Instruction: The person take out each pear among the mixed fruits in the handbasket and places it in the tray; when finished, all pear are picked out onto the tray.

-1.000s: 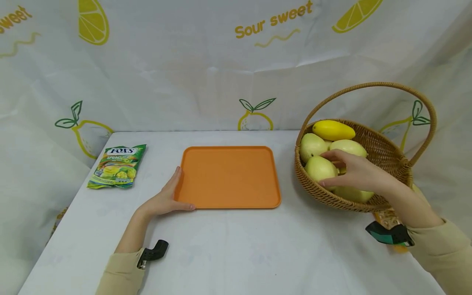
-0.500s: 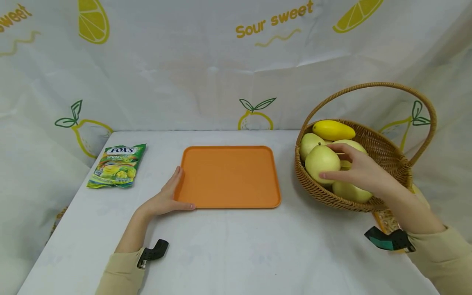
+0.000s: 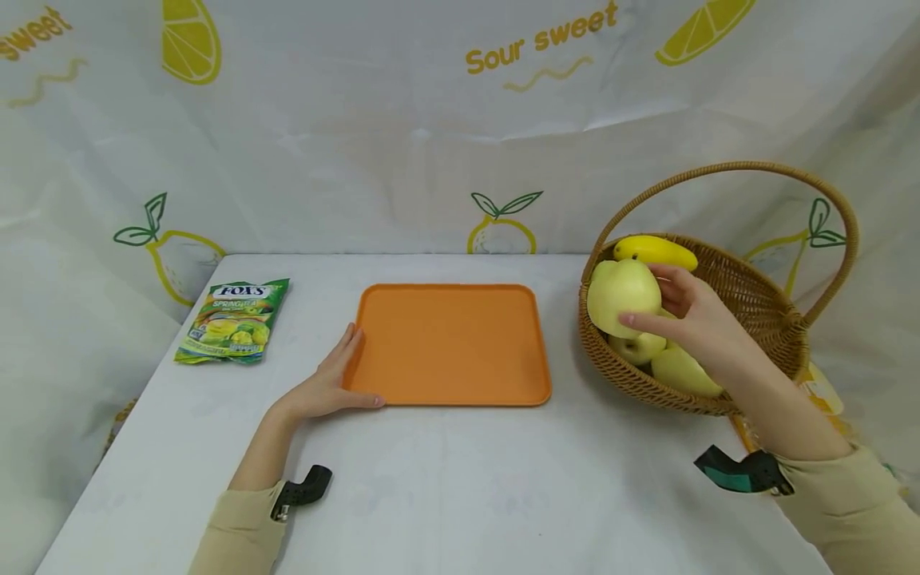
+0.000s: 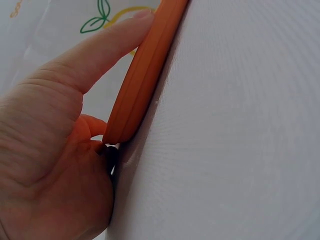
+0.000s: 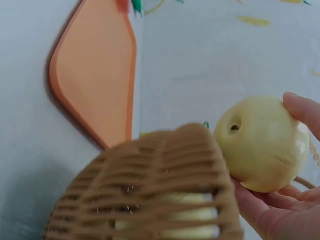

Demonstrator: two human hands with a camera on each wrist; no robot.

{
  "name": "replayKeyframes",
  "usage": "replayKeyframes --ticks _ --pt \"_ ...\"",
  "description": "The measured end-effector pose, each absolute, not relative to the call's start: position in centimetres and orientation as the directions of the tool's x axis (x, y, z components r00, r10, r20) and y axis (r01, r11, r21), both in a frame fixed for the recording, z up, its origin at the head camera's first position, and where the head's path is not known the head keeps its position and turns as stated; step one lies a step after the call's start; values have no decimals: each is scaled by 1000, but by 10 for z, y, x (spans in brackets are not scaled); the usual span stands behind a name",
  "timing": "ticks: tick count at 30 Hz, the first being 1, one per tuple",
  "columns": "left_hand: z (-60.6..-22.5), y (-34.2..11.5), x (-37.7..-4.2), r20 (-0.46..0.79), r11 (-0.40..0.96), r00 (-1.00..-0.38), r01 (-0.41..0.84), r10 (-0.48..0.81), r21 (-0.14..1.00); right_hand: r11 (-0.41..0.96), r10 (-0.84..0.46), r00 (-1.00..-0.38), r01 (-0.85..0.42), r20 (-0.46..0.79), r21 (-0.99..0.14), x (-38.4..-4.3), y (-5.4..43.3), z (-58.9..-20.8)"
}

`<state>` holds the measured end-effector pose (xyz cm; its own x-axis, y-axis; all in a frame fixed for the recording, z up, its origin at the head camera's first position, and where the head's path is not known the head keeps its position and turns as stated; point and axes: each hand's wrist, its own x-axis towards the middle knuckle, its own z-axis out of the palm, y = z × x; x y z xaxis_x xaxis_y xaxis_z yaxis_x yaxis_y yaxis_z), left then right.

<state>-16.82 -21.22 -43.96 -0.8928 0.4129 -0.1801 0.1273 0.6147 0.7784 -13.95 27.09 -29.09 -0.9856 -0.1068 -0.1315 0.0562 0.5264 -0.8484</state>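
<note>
My right hand [image 3: 695,318] holds a pale yellow-green pear [image 3: 620,297] between thumb and fingers, raised over the left side of a wicker basket [image 3: 758,283]. The pear's dark dimple shows in the right wrist view, above the woven basket rim [image 5: 165,155]. Below it in the basket lie more pears [image 3: 686,374], and a smooth yellow elongated fruit [image 3: 656,251] lies at the back. My left hand [image 3: 327,390] touches the near left corner of an orange tray [image 3: 453,343], its fingers along the left edge. In the left wrist view, the straight thumb [image 4: 107,47] lies against the tray's rim.
A green bag of FOX'S candy [image 3: 233,321] lies at the table's back left. The basket's tall handle [image 3: 755,166] arches over its opening. Partly hidden by the right forearm is an orange-and-clear package [image 3: 819,395]. A lemon-print cloth [image 3: 359,160] hangs behind the table.
My right hand has taken hold of the front pear and lifted it up within the basket, uncovering another pear beneath. My left hand stays at the tray's corner.
</note>
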Motion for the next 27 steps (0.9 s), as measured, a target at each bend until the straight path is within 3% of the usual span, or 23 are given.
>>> replayKeyframes --ticks 9,20,27 --pt "-439 -212 -167 -179 619 -896 125 406 775 351 -147 -982 59 -117 -934 -143 238 -294" --pt "-441 -213 -168 -166 610 -898 133 408 781 357 -193 -970 71 -148 -931 -153 199 -308" --pt "-440 -213 -167 -156 611 -898 144 411 779 330 -204 -974 25 -98 -944 -162 176 -326"
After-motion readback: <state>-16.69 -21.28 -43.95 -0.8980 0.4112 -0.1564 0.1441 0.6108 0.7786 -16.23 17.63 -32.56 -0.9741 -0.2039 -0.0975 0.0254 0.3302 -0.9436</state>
